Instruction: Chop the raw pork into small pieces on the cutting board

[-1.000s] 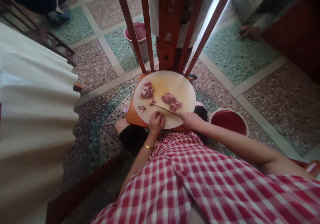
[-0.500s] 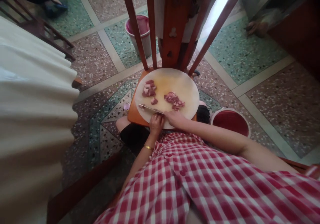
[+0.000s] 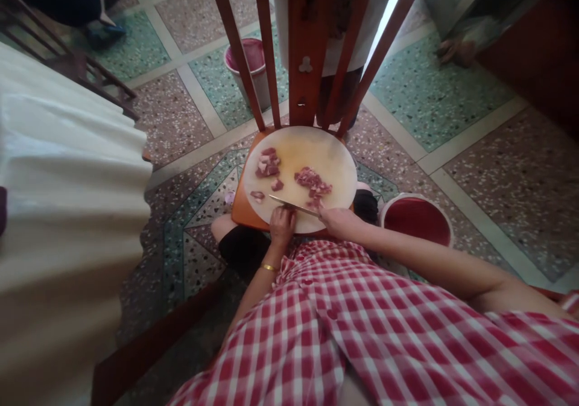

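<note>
A round, pale cutting board (image 3: 337, 149) rests on the seat of a wooden chair in front of me. My right hand (image 3: 335, 219) grips a knife (image 3: 294, 204) by its handle, the blade lying across the near part of the board and pointing left. Just below the blade, my left hand (image 3: 283, 222) presses down at the board's near edge with fingers curled; whatever is under them is hidden. Chunks of raw meat (image 3: 268, 163) are heaped at the board's left, with a few loose pieces nearer me. Smaller cut meat (image 3: 312, 181) lies right of the middle.
The chair's slatted back (image 3: 307, 50) rises behind the board. A red basin (image 3: 418, 222) is on the floor at right, and a bin (image 3: 251, 74) stands beyond the chair. A pale cloth (image 3: 72, 171) hangs at left. Other people are partly visible farther off.
My right hand has drawn the knife to the right, so its tip has left the small piece at the board's left. My left hand stays at the near edge.
</note>
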`<state>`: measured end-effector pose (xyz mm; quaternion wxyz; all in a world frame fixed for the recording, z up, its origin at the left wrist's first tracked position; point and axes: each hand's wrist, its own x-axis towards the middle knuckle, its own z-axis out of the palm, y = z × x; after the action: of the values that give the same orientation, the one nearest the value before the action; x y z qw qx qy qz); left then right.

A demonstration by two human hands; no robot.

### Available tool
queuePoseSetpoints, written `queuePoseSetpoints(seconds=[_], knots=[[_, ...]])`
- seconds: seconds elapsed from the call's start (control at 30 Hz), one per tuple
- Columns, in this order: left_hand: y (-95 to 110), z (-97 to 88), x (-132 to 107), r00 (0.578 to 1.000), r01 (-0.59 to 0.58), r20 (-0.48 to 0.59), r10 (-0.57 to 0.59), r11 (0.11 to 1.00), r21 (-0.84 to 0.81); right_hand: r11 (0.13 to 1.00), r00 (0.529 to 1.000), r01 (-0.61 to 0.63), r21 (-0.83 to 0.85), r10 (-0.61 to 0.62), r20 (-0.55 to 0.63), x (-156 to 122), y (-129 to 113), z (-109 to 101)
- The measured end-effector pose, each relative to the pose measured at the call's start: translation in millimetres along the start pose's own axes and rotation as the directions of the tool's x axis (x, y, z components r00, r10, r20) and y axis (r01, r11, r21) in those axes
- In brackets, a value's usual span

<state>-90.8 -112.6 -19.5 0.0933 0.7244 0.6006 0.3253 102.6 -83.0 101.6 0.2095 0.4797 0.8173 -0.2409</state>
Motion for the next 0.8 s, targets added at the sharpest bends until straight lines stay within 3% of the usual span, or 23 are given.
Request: queuePoseSetpoints(seconds=[0.17, 0.3, 0.4, 0.5, 0.6, 0.7, 0.8], knots=[[-3, 1.0, 0, 0.999, -0.036, -0.001, 0.036, 0.999, 0.011, 0.999, 0.999, 0.048, 0.007, -0.048, 0.003, 19, -13, -1], [-5, 3.2, 0, 0.999, -0.033, -0.004, 0.033, 0.999, 0.021, 0.992, 0.991, 0.12, 0.026, -0.119, -0.061, 46, -32, -7], [-6, 4.0, -1, 1.0, -0.021, 0.019, 0.02, 0.999, 0.027, 0.988, 0.984, 0.149, 0.034, -0.145, -0.104, 50, -34, -4], [-3, 1.9, 0, 1.0, 0.002, 0.025, -0.003, 0.999, 0.042, 0.991, 0.988, 0.129, 0.029, -0.126, -0.086, 31, -9, 7], [1, -4.2, 5, 0.998, -0.015, 0.061, 0.012, 0.998, 0.057, 1.0, 1.0, 0.002, -0.008, -0.002, -0.01, 11, 28, 12], [2, -11.2, 11, 0.986, -0.052, 0.159, 0.038, 0.995, 0.084, 0.993, 0.997, -0.063, -0.098, 0.058, -0.048, 8, 57, 0], [-1, -12.9, 20, 0.974, -0.026, 0.224, 0.014, 0.998, 0.05, 0.988, 0.992, -0.076, -0.131, 0.062, -0.11, 20, 69, -17]])
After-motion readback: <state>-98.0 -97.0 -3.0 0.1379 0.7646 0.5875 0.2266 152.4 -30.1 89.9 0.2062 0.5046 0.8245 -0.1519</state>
